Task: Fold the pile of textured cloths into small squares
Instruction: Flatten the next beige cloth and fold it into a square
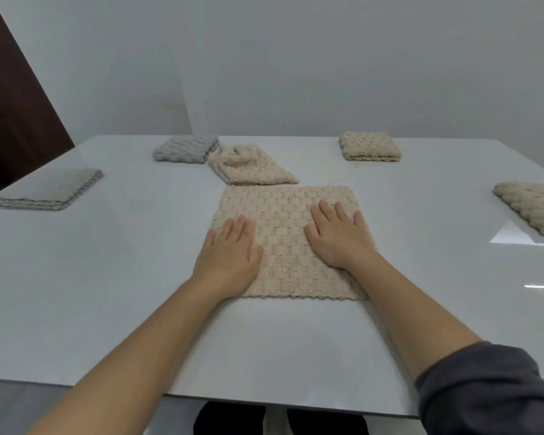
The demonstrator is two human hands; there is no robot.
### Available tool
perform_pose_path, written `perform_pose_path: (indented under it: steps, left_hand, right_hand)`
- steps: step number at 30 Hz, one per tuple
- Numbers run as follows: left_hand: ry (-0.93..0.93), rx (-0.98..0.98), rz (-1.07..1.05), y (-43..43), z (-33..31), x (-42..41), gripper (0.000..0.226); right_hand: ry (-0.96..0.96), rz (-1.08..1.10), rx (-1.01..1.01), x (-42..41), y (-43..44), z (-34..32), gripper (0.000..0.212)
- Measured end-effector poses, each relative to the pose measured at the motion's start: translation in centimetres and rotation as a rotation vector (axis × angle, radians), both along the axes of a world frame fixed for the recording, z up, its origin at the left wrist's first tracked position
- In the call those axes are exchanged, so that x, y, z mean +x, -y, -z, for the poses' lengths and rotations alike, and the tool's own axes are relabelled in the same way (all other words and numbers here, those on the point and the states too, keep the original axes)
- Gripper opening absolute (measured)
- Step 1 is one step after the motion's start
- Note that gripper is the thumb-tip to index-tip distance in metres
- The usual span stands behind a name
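pressing nubby square cloth (pixel 285 233), perhaps doubled

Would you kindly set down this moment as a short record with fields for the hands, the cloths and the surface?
surface: glossy white table
cloth in work: beige waffle-textured cloth, spread flat in front of the person
hands: left hand flat on the cloth's left edge; right hand flat on its right part; fingers straight
unfolded: crumpled beige cloth just behind
folded grey: grey folded stack at the back left; second grey folded stack at the left
folded beige: beige folded square at the back right; second beige folded square at the right edge
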State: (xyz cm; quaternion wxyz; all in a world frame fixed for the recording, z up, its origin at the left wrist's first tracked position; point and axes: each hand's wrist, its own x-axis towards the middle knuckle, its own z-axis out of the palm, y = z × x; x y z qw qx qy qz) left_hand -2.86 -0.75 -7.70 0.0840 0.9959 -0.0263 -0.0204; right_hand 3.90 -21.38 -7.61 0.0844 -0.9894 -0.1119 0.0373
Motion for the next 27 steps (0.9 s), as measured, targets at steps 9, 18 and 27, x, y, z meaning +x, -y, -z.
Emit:
perform_pose_path:
  steps: [9,18,27]
  left_hand:
    - [0.034,-0.017,-0.05,-1.3,0.5,-0.1,0.06]
    - [0.024,-0.01,-0.036,-1.4,0.4,-0.2,0.06]
    - [0.011,0.003,-0.024,-1.5,0.2,-0.3,0.06]
  right_hand:
    - [0.067,-0.064,0.036,-3.6,-3.0,-1.8,0.061]
    - [0.001,-0.1,-0.016,-6.1,-0.8,-0.2,0.062]
    - [-0.021,0.026,-0.023,-6.8,4.0,-0.3,0.063]
